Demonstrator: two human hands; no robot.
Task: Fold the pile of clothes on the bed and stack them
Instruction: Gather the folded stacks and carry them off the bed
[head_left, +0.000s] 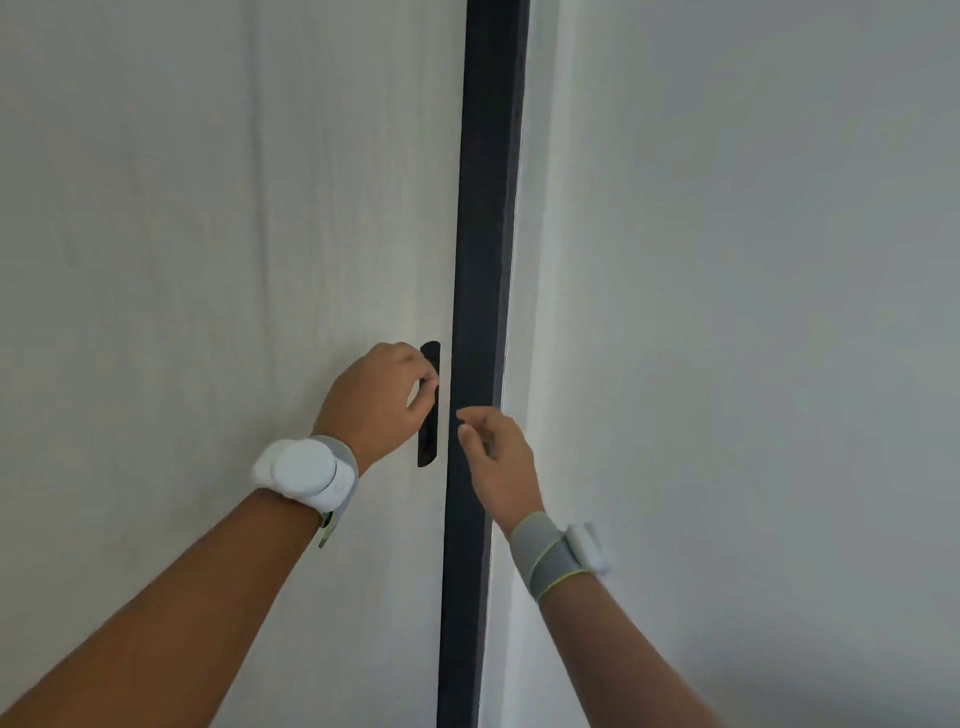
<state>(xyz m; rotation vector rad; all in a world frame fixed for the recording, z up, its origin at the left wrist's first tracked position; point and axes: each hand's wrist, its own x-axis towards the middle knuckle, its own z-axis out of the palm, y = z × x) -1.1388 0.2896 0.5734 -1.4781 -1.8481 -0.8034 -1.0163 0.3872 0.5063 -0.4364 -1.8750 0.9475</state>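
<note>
- the view faces a pale door panel (208, 260) on the left and a plain light panel (727, 260) on the right, with a dark vertical strip (480, 208) running top to bottom between them.
- a narrow dark recessed handle (430, 447) sits upright on the pale door panel, just beside the dark strip.
- the left hand (374, 400) is at that handle; its fingers (427, 385) curl into the recess, so the grip is pinching the handle about midway along its height, with the lower end of the handle showing below the hand.
- the right hand (493, 457) is raised in front of the dark strip, just right of the handle and a little lower than the left hand; its fingers (470, 418) are loosely bent and hold nothing, the grip relaxed and part spread. whether the fingertips touch the strip cannot be told.
- the left wrist carries a grey band with a round white device (301, 470) on its back.
- the right wrist carries a grey band (545, 558) edged in yellow-green, with a small white device (587, 548) on the outer side.
- both forearms are bare and reach in from the bottom corners.
- the pile of clothes and the bed are out of view; only the door, strip and panel fill the frame.
</note>
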